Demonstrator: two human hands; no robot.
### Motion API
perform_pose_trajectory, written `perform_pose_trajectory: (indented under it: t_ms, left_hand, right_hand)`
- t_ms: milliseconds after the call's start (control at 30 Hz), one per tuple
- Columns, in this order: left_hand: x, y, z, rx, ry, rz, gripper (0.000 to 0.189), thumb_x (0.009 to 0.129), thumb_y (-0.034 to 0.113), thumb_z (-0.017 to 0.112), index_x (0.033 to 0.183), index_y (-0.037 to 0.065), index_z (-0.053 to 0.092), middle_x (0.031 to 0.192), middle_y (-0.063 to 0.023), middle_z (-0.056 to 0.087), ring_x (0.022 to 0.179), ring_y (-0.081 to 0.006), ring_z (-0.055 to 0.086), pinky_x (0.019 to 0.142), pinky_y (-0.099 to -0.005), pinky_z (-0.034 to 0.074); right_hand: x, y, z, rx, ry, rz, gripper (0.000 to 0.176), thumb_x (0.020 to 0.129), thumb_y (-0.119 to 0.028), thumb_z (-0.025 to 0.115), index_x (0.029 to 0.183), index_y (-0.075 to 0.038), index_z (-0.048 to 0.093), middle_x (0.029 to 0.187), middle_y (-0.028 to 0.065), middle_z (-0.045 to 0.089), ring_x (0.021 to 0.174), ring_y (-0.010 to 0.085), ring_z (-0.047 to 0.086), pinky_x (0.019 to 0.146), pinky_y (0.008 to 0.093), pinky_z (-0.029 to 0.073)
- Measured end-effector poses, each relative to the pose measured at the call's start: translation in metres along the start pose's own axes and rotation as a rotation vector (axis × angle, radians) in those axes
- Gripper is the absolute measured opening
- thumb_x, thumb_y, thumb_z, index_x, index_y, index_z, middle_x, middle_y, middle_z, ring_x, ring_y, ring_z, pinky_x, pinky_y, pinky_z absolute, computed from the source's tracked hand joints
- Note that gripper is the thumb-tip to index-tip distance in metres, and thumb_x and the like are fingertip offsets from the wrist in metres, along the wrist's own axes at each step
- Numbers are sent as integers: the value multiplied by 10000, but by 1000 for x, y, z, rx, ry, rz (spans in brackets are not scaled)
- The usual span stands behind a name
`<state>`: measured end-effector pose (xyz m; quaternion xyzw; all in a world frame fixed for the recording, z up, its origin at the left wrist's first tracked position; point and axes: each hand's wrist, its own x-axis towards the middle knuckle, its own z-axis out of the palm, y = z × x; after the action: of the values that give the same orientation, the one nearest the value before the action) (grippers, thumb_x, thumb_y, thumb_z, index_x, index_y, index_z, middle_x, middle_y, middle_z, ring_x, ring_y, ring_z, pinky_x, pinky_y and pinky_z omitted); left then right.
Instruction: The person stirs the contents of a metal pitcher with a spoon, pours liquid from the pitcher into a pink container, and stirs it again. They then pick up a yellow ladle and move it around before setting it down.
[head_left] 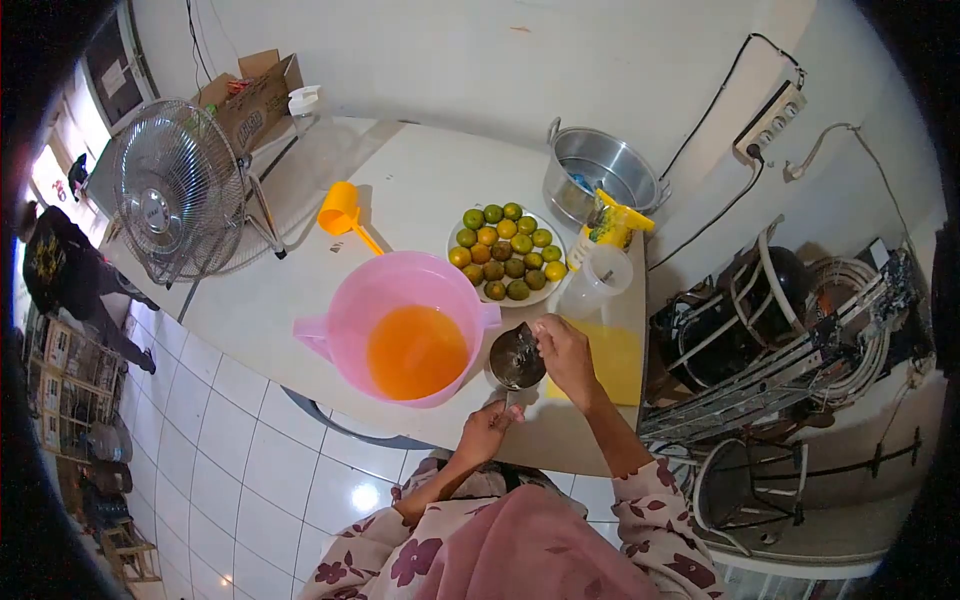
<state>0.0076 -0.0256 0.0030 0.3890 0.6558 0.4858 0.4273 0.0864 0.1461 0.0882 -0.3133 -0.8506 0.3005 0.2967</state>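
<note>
A small, round, dark metal dipper (515, 360) with a thin handle is held over the table's front edge. My left hand (484, 432) is closed around its handle, below the bowl. At the bowl's right rim, the fingers of my right hand (566, 358) are pinched closed. Just left of the dipper stands a large pink basin (345, 300) with side handles, partly filled with orange liquid (417, 352). A white plate (459, 236) piled with green and yellow oranges (514, 267) lies behind my hands. Close to my right hand is a translucent plastic cup (597, 285).
A yellow-orange scoop (340, 207), a fan (165, 200), a clear bottle (312, 135) and a cardboard box (250, 112) are at the left. Back right stand a metal pot (605, 160) and a yellow pouch (612, 222). A yellow sheet (612, 365) lies right. A person (65, 265) is far left.
</note>
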Motion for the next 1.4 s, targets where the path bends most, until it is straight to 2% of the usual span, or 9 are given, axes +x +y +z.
perform_pose_trajectory:
  t_ms: [133,300,367,467,667,933,1033,1167,1400]
  left_hand:
    - [2,-4,2,-28,-17,6,335,950,350,512,908,45,645,904,-130,675,833,-267,645,764,-343,472]
    - [0,5,-1,2,-18,3,351,950,365,511,898,43,642,910,-127,678,843,-266,645,772,-340,471]
    - [-1,3,1,-69,-3,-13,292,957,290,527,896,30,644,822,-47,664,808,-143,578,799,-293,438]
    - [-2,7,1,-73,0,-22,307,956,305,526,895,30,648,817,-55,663,808,-153,583,795,-297,440]
    - [0,2,0,-38,-16,-20,348,941,384,523,889,64,651,852,-138,665,818,-279,639,744,-344,468]
    - [2,-5,3,-2,2,27,349,942,381,519,889,64,654,841,-143,660,791,-267,637,731,-337,471]
    - [-1,2,0,-18,7,12,346,942,375,521,893,60,655,843,-143,661,781,-275,639,724,-344,474]
    - [0,2,0,-12,3,-3,338,944,361,522,895,54,655,850,-143,664,772,-284,640,718,-352,476]
    - [0,-1,3,-31,27,67,335,946,345,525,900,40,653,841,-148,666,767,-269,641,712,-343,475]
  right_hand:
    - [-2,-10,3,245,-136,258,119,927,-92,508,967,-3,576,809,133,640,667,219,656,630,338,517]
    - [-2,1,11,284,-10,119,104,916,-81,513,954,-7,575,818,141,639,692,236,660,630,347,514]
    - [1,2,7,189,28,48,105,916,-85,514,952,-8,576,820,140,642,698,234,663,632,345,515]
    - [1,1,2,-7,41,-68,108,915,-87,513,944,-8,580,817,143,641,695,237,662,631,345,513]
    - [0,-11,5,294,-209,299,126,920,-82,498,971,-4,584,826,127,650,712,216,669,643,327,519]
    - [-1,-2,-1,4,18,-27,145,939,-101,484,975,4,578,823,123,646,663,185,661,631,299,523]
    - [-3,-15,-4,193,-161,261,145,937,-94,478,977,6,575,827,122,648,662,191,664,622,305,523]
    - [-4,6,13,393,-108,222,137,933,-88,479,978,-2,576,818,118,648,645,193,659,598,316,516]
    - [0,2,-3,43,-16,33,126,928,-76,482,966,-7,580,814,108,651,646,187,659,610,316,515]
